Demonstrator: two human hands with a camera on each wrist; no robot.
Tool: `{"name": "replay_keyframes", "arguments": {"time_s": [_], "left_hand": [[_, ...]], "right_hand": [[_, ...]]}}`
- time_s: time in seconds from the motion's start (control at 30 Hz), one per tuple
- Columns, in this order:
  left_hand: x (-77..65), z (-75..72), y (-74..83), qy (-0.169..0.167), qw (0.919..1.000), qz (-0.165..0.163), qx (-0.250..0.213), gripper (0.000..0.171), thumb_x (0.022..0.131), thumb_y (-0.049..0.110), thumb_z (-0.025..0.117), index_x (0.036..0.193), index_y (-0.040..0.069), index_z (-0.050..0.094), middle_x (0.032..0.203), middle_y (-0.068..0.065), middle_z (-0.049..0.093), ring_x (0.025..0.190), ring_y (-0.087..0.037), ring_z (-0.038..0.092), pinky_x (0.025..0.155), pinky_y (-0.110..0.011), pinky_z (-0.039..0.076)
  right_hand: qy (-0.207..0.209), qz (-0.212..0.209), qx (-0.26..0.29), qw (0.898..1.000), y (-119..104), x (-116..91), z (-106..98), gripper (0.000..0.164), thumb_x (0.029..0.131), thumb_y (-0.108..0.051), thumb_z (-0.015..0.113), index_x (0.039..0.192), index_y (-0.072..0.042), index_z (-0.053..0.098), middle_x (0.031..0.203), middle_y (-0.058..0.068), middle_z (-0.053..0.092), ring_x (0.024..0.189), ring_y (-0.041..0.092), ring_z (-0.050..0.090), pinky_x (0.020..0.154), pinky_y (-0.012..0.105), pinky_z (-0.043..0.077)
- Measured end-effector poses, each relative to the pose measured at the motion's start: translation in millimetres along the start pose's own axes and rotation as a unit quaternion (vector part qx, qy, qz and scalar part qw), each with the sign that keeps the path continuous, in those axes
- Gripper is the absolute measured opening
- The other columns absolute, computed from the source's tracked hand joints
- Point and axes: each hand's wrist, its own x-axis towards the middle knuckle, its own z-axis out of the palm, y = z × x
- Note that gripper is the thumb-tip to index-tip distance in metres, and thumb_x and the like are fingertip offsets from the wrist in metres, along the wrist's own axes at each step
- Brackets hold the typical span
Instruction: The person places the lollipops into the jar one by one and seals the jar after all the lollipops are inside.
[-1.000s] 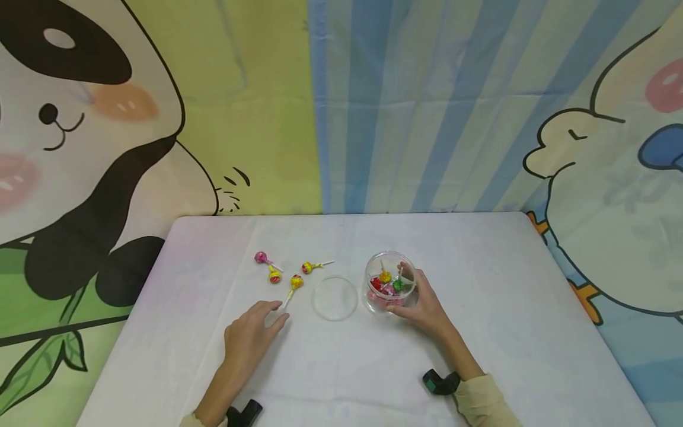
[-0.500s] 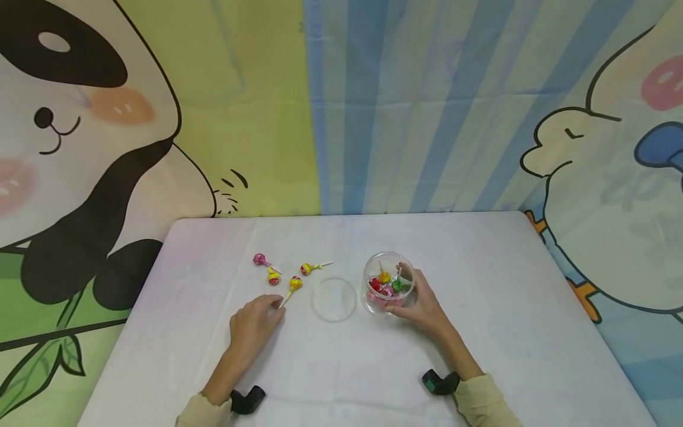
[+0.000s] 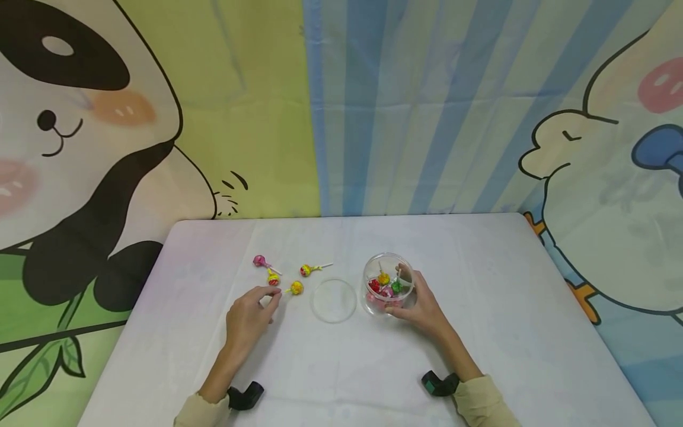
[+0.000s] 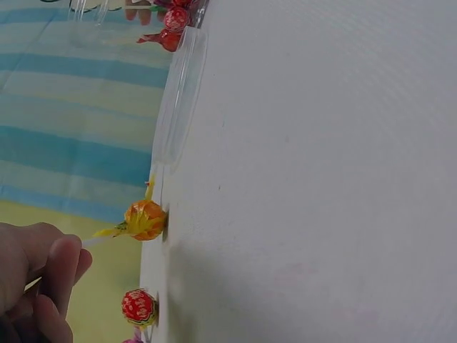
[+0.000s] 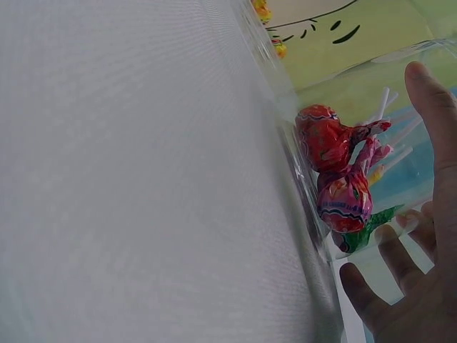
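Note:
My left hand [image 3: 249,320] pinches the white stick of a yellow-wrapped lollipop [image 3: 296,288] between thumb and fingertips. In the left wrist view the candy head [image 4: 146,220] points away from the fingers, close to the white table. Farther right, my right hand [image 3: 424,305] grips the side of a round clear jar [image 3: 369,298], its thumb in front and fingers behind. Through the jar's wall show several lollipops, among them a red one [image 5: 328,139], a pink one [image 5: 346,199] and a green one [image 5: 360,234], sticks leaning upward. The jar's top is uncovered.
A clear round lid [image 3: 333,302] lies on the table between the hands. Beyond the left hand lie a pink lollipop [image 3: 259,261] and two yellow-and-red ones, one [image 3: 274,278] nearer the fingers and another [image 3: 306,270] to the right. A printed cloth [image 3: 373,107] hangs behind the table.
My left hand has closed its fingers on the lollipop's stick and swung the stick end up and leftward, so it lies more level. The right hand and jar have stayed in place.

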Motion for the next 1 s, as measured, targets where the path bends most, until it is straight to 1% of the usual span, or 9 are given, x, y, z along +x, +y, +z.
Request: {"name": "replay_keyframes", "arguments": {"time_s": [0.13, 0.23, 0.27, 0.33, 0.47, 0.67, 0.73, 0.9, 1.0], "left_hand": [[1.4, 0.7, -0.1, 0.016, 0.9994, 0.027, -0.014, 0.015, 0.078, 0.021, 0.072, 0.093, 0.017, 0.071, 0.081, 0.003, 0.07, 0.039, 0.006, 0.044, 0.037, -0.018, 0.03], [4.4, 0.3, 2.5, 0.016, 0.9947, 0.054, -0.086, 0.016, 0.077, 0.015, 0.073, 0.092, 0.016, 0.07, 0.083, 0.002, 0.069, 0.038, 0.001, 0.047, 0.036, -0.018, 0.029], [5.6, 7.2, -3.1, 0.014, 0.9875, 0.073, -0.139, 0.015, 0.078, 0.016, 0.072, 0.093, 0.015, 0.07, 0.085, 0.001, 0.069, 0.039, 0.0, 0.049, 0.037, -0.017, 0.029], [8.7, 5.3, 5.7, -0.008, 0.9754, 0.066, -0.21, 0.014, 0.08, 0.019, 0.071, 0.093, 0.017, 0.069, 0.085, 0.002, 0.068, 0.039, -0.005, 0.052, 0.036, -0.019, 0.028], [17.0, -0.8, 36.6, -0.05, 0.9484, 0.038, -0.311, 0.018, 0.08, 0.032, 0.069, 0.093, 0.02, 0.068, 0.073, -0.001, 0.068, 0.041, -0.01, 0.055, 0.035, -0.023, 0.025], [28.0, -21.6, 109.7, -0.085, 0.9361, 0.021, -0.341, 0.014, 0.078, 0.024, 0.072, 0.089, 0.015, 0.07, 0.075, -0.005, 0.069, 0.041, -0.013, 0.054, 0.036, -0.023, 0.028], [29.9, -16.2, 120.0, -0.086, 0.9365, 0.033, -0.338, 0.013, 0.079, 0.024, 0.072, 0.089, 0.016, 0.07, 0.076, -0.003, 0.069, 0.041, -0.011, 0.053, 0.038, -0.023, 0.031], [36.2, 19.8, 124.7, -0.066, 0.935, 0.108, -0.331, 0.015, 0.079, 0.032, 0.07, 0.09, 0.022, 0.071, 0.083, 0.004, 0.071, 0.04, -0.004, 0.051, 0.037, -0.022, 0.035], [41.1, 36.6, 132.8, -0.064, 0.9405, 0.146, -0.3, 0.015, 0.08, 0.031, 0.069, 0.09, 0.021, 0.072, 0.083, 0.005, 0.071, 0.039, -0.002, 0.05, 0.035, -0.021, 0.032]], "right_hand": [[-0.002, 0.001, 0.0, 1.0, 1, 0, 1, 0.096, 0.063, -0.031, 0.084, 0.142, -0.023, 0.028, 0.14, 0.007, 0.041, 0.132, 0.027, 0.038, 0.107, 0.054, 0.027], [-0.003, 0.008, 0.0, 1.0, -1, 0, 1, 0.097, 0.064, -0.027, 0.084, 0.142, -0.02, 0.028, 0.14, 0.009, 0.04, 0.132, 0.03, 0.037, 0.108, 0.055, 0.026], [-0.004, 0.009, 0.001, 1.0, -3, 0, 0, 0.096, 0.064, -0.025, 0.084, 0.142, -0.018, 0.028, 0.14, 0.011, 0.04, 0.132, 0.031, 0.037, 0.107, 0.056, 0.026], [-0.005, 0.01, 0.002, 1.0, -13, -2, -3, 0.094, 0.064, -0.022, 0.083, 0.141, -0.014, 0.029, 0.139, 0.013, 0.04, 0.131, 0.032, 0.037, 0.107, 0.056, 0.026], [-0.006, 0.002, 0.002, 1.0, -31, -4, -8, 0.091, 0.066, -0.019, 0.082, 0.14, -0.008, 0.031, 0.137, 0.016, 0.042, 0.129, 0.034, 0.038, 0.106, 0.057, 0.026], [-0.003, -0.002, 0.004, 1.0, -17, -2, -4, 0.092, 0.066, -0.025, 0.082, 0.141, -0.016, 0.03, 0.139, 0.012, 0.041, 0.13, 0.031, 0.038, 0.107, 0.058, 0.025], [-0.003, 0.0, 0.004, 1.0, -8, -2, -1, 0.093, 0.066, -0.029, 0.082, 0.142, -0.021, 0.029, 0.14, 0.009, 0.04, 0.131, 0.029, 0.037, 0.107, 0.057, 0.024], [0.0, -0.007, -0.003, 1.0, 1, -1, 1, 0.094, 0.066, -0.033, 0.082, 0.142, -0.024, 0.028, 0.14, 0.006, 0.041, 0.13, 0.027, 0.039, 0.106, 0.057, 0.026], [0.003, -0.015, -0.006, 1.0, 1, -1, 1, 0.094, 0.066, -0.034, 0.082, 0.142, -0.024, 0.028, 0.14, 0.006, 0.041, 0.129, 0.028, 0.04, 0.105, 0.058, 0.027]]}}
